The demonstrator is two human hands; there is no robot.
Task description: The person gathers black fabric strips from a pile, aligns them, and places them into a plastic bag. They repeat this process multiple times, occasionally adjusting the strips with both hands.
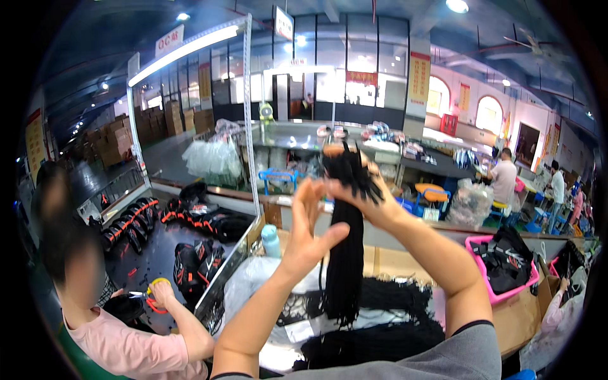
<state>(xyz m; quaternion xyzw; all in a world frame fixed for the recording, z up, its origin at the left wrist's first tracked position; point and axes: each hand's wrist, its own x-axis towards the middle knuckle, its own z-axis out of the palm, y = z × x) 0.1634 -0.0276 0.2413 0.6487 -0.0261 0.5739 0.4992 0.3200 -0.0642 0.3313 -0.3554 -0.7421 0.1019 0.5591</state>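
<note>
A long bundle of thin black straps point(345, 266) hangs in front of me, its short ends fanned out at the top. My right hand point(366, 197) is closed round the bundle near its upper end. Just left of the bundle, my left hand point(309, 231) is raised with thumb and fingers apart, holding nothing. Below, on the table, lie more black straps point(396, 297) and another pile of black straps point(373, 342) closer to me. Beside them are a white paper slip point(305, 329) and pale plastic sheeting point(244, 288).
A light-blue bottle point(270, 240) stands at the table's far left. To the right, a pink basket point(533, 278) holds black items. On the left, a co-worker point(136, 339) handles scissors point(155, 304) at a dark table with black-and-orange bags point(196, 266). A metal frame post point(249, 114) rises there.
</note>
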